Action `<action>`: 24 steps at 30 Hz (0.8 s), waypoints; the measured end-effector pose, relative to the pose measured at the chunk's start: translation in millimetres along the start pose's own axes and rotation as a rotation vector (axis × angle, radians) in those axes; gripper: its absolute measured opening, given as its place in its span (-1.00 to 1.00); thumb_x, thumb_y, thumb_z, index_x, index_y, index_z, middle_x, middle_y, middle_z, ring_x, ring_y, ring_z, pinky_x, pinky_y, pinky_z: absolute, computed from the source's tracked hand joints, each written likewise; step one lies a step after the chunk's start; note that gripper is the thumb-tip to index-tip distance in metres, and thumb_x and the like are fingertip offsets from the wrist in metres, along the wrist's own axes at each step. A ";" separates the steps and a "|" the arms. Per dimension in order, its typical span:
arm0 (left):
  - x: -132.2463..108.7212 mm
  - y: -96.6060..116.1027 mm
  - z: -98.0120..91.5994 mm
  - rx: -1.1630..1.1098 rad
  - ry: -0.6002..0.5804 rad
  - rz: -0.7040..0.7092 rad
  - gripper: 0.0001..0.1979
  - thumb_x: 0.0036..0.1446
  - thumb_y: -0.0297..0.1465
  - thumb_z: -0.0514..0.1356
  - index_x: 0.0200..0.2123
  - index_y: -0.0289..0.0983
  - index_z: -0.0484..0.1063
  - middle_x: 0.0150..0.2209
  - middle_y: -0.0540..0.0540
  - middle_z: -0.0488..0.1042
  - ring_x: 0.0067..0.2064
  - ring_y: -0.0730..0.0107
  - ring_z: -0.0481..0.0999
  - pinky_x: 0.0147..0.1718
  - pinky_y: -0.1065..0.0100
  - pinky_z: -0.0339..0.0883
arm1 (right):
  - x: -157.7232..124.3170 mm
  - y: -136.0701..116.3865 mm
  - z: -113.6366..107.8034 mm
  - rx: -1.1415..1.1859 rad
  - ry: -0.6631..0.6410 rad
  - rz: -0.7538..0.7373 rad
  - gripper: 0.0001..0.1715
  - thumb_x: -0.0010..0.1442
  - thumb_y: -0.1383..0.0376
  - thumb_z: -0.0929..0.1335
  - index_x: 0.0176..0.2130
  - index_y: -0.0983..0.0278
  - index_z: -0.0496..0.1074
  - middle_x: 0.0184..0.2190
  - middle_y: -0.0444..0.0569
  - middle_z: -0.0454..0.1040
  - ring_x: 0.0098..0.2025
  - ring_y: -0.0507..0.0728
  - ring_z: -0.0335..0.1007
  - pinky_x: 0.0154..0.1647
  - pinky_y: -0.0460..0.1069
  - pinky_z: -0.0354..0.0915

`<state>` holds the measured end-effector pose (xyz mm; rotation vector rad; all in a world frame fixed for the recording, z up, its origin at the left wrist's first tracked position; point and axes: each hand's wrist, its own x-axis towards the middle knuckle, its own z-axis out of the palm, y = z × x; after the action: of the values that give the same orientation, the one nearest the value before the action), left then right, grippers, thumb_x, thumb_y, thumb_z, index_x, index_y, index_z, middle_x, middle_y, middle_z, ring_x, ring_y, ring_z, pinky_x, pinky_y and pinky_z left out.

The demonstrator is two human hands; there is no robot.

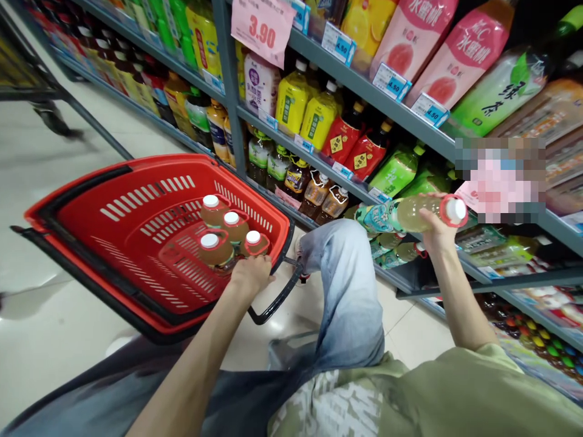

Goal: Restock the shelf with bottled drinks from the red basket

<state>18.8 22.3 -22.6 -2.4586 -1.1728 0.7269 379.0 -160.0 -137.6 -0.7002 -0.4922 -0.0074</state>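
Observation:
My right hand (pixel 439 227) is wrapped round a bottle of pale yellowish drink (pixel 412 212). The bottle has a white cap, a red neck ring and a teal label, and it lies tilted in front of the lower shelf. My left hand (pixel 252 273) is closed over the near right rim of a red shopping basket (pixel 132 237), its fingertips partly hidden. Inside the basket stand several white-capped bottles (pixel 234 224) of brownish drink, one of them right beside my left hand. A black basket handle (pixel 277 300) hangs outward.
Shelves (pixel 410 133) of bottled drinks with price tags run along the right and back. A pink price sign (pixel 262 30) hangs above. My bent knee (pixel 346 273) sits between basket and shelf. A wheeled cart (pixel 50 115) stands at far left on the tiled floor (pixel 36 321).

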 end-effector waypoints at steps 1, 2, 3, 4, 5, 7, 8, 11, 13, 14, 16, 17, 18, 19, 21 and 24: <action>1.6 0.2 -0.7 0.004 -0.005 -0.001 -0.55 0.31 -0.32 0.18 0.18 -0.45 0.44 0.17 -0.54 0.50 0.19 -0.22 0.54 0.09 0.00 0.44 | -4.9 4.9 -7.1 -0.055 -0.015 0.021 -0.44 -0.22 0.33 0.62 -0.18 0.19 0.49 -0.14 -0.12 0.56 -0.03 0.16 0.54 0.14 0.14 0.42; 3.2 0.4 -1.3 0.008 -0.010 -0.001 -0.56 0.31 -0.32 0.18 0.17 -0.44 0.44 0.16 -0.53 0.50 0.19 -0.22 0.54 0.09 0.00 0.44 | -11.3 12.0 -15.5 -0.110 -0.023 0.055 -0.42 -0.23 0.32 0.63 -0.17 0.21 0.50 -0.15 -0.10 0.57 -0.04 0.16 0.54 0.12 0.13 0.43; 4.7 0.7 -1.8 0.012 -0.013 -0.001 -0.56 0.31 -0.31 0.17 0.17 -0.42 0.44 0.16 -0.51 0.51 0.19 -0.22 0.54 0.09 0.00 0.44 | -19.1 21.2 -24.9 -0.163 -0.022 0.103 -0.42 -0.23 0.31 0.63 -0.16 0.22 0.50 -0.15 -0.08 0.58 -0.06 0.16 0.54 0.07 0.12 0.44; 5.9 1.0 -1.9 0.013 -0.016 0.001 -0.55 0.31 -0.30 0.17 0.18 -0.42 0.43 0.16 -0.51 0.51 0.19 -0.22 0.53 0.09 0.00 0.44 | -28.3 32.3 -35.0 -0.214 -0.006 0.164 -0.42 -0.24 0.29 0.63 -0.17 0.24 0.51 -0.16 -0.07 0.59 -0.10 0.15 0.53 0.01 0.10 0.45; 7.0 1.4 -1.8 0.015 -0.019 0.002 -0.53 0.31 -0.30 0.17 0.20 -0.43 0.42 0.16 -0.51 0.52 0.20 -0.22 0.53 0.09 0.00 0.44 | -38.7 44.8 -45.5 -0.262 0.017 0.239 -0.42 -0.26 0.27 0.62 -0.19 0.25 0.52 -0.18 -0.06 0.59 -0.14 0.15 0.52 -0.05 0.08 0.45; 8.3 2.2 -0.5 0.017 -0.022 0.006 -0.50 0.30 -0.31 0.16 0.22 -0.46 0.38 0.16 -0.53 0.51 0.22 -0.22 0.51 0.11 0.00 0.43 | -63.9 71.6 -66.3 -0.330 0.097 0.404 -0.42 -0.30 0.24 0.61 -0.21 0.25 0.52 -0.24 -0.07 0.58 -0.22 0.12 0.49 -0.12 0.05 0.44; 8.6 2.5 0.5 0.019 -0.022 0.007 -0.49 0.30 -0.32 0.15 0.23 -0.48 0.37 0.18 -0.54 0.49 0.22 -0.23 0.51 0.11 -0.01 0.43 | -78.6 84.5 -76.0 -0.348 0.128 0.462 -0.41 -0.31 0.23 0.60 -0.21 0.26 0.52 -0.29 -0.09 0.57 -0.27 0.11 0.47 -0.15 0.05 0.43; 9.6 2.6 3.9 0.026 -0.032 0.010 -0.50 0.32 -0.31 0.11 0.23 -0.48 0.35 0.19 -0.56 0.47 0.22 -0.23 0.51 0.09 -0.05 0.44 | -128.7 116.2 -102.1 -0.399 0.195 0.589 -0.40 -0.39 0.24 0.60 -0.25 0.27 0.52 -0.39 -0.11 0.54 -0.34 0.11 0.43 -0.21 0.06 0.40; 10.4 1.9 6.2 0.031 -0.051 0.001 -0.50 0.34 -0.28 0.08 0.22 -0.48 0.35 0.16 -0.56 0.50 0.19 -0.24 0.53 0.07 -0.07 0.45 | -163.3 129.7 -117.7 -0.434 0.232 0.681 -0.39 -0.46 0.25 0.60 -0.29 0.28 0.52 -0.42 -0.08 0.54 -0.36 0.14 0.43 -0.25 0.08 0.39; 10.8 1.4 7.4 0.036 -0.056 -0.008 -0.50 0.35 -0.26 0.06 0.22 -0.48 0.34 0.14 -0.55 0.51 0.19 -0.24 0.54 0.08 -0.08 0.44 | -179.7 134.2 -125.5 -0.451 0.253 0.723 -0.38 -0.49 0.24 0.60 -0.32 0.27 0.51 -0.44 -0.07 0.54 -0.38 0.16 0.43 -0.27 0.09 0.39; 11.4 0.6 10.2 0.048 -0.067 -0.017 -0.49 0.36 -0.24 0.02 0.22 -0.48 0.31 0.13 -0.55 0.52 0.19 -0.22 0.55 0.10 -0.07 0.43 | -209.2 139.1 -141.5 -0.483 0.307 0.787 -0.38 -0.52 0.20 0.60 -0.35 0.26 0.48 -0.48 -0.08 0.52 -0.40 0.18 0.43 -0.29 0.12 0.39; 11.5 0.3 11.8 0.056 -0.068 -0.016 -0.48 0.37 -0.24 0.00 0.23 -0.49 0.30 0.14 -0.55 0.52 0.19 -0.21 0.55 0.11 -0.06 0.43 | -222.0 139.6 -149.5 -0.500 0.335 0.811 -0.38 -0.53 0.19 0.59 -0.37 0.24 0.46 -0.50 -0.09 0.50 -0.42 0.19 0.42 -0.30 0.13 0.38; 11.6 0.0 13.7 0.066 -0.068 -0.013 -0.47 0.38 -0.24 -0.02 0.23 -0.51 0.28 0.15 -0.56 0.51 0.18 -0.22 0.55 0.10 -0.06 0.43 | -233.4 138.7 -157.4 -0.516 0.360 0.832 -0.38 -0.55 0.17 0.59 -0.38 0.23 0.44 -0.52 -0.11 0.49 -0.43 0.20 0.42 -0.32 0.13 0.37; 11.7 -0.4 15.7 0.077 -0.071 -0.007 -0.45 0.39 -0.23 -0.04 0.24 -0.53 0.26 0.16 -0.57 0.49 0.17 -0.24 0.55 0.09 -0.06 0.43 | -243.5 136.5 -164.9 -0.530 0.381 0.850 -0.38 -0.55 0.16 0.59 -0.40 0.22 0.42 -0.54 -0.13 0.47 -0.44 0.20 0.41 -0.35 0.13 0.36; 12.2 -1.6 20.5 0.099 -0.063 -0.002 -0.41 0.40 -0.21 -0.07 0.28 -0.57 0.20 0.17 -0.59 0.48 0.15 -0.28 0.56 0.09 -0.07 0.42 | -260.2 128.7 -178.1 -0.555 0.406 0.877 -0.40 -0.54 0.16 0.59 -0.43 0.21 0.39 -0.58 -0.17 0.43 -0.48 0.19 0.38 -0.40 0.11 0.34; 14.6 -4.7 29.2 0.089 -0.069 -0.001 -0.31 0.38 -0.19 -0.09 0.36 -0.61 0.07 0.21 -0.62 0.44 0.17 -0.30 0.54 0.10 -0.07 0.40 | -278.6 113.3 -193.2 -0.564 0.404 0.882 -0.49 -0.41 0.15 0.60 -0.45 0.17 0.36 -0.63 -0.22 0.35 -0.51 0.17 0.36 -0.43 0.10 0.32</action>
<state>7.0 38.7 -48.7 -2.3777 -1.1405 0.8508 234.6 -235.8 -455.7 -1.3891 0.2541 0.5484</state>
